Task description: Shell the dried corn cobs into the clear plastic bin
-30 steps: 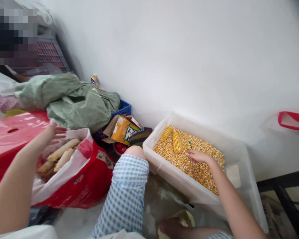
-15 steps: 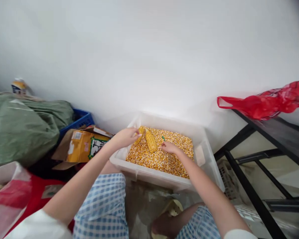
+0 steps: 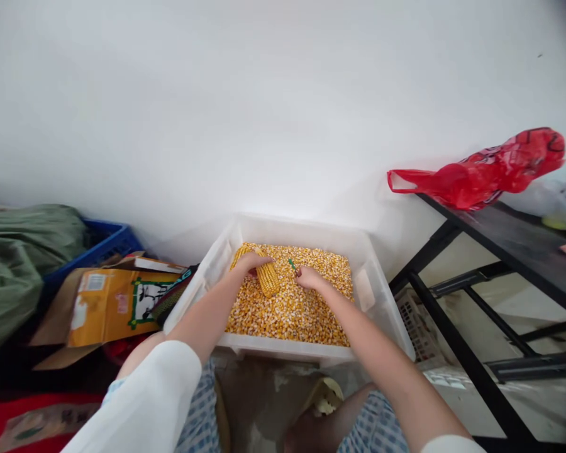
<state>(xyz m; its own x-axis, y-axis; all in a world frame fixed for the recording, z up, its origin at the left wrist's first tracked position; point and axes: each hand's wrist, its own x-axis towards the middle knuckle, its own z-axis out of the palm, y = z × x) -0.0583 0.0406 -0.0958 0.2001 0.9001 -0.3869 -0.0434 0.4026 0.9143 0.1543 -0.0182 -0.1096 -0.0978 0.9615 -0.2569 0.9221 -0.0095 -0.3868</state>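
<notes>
A white plastic bin [image 3: 202, 284] holds a deep layer of loose yellow corn kernels [image 3: 287, 314]. My left hand [image 3: 251, 262] is closed around the upper part of a corn cob [image 3: 268, 280], which rests at a tilt on the kernels with its rows still full. Just behind that hand lies a second corn cob [image 3: 238, 253], partly covered. My right hand [image 3: 307, 277] is curled over the kernels to the right of the cobs. From its fingers sticks out a small, thin green object [image 3: 292, 265]; its kind is too small to make out.
Left of the bin are an orange cardboard box [image 3: 108, 302], a blue crate [image 3: 108, 248] and a green sack [image 3: 33, 258]. On the right stands a black metal-framed table [image 3: 514, 242] with a red plastic bag [image 3: 481, 173] on it. A white wall rises behind the bin.
My left hand has come down onto the nearer corn cob and closed on it. My right hand stays curled with the green object. The view has shifted to the right.
</notes>
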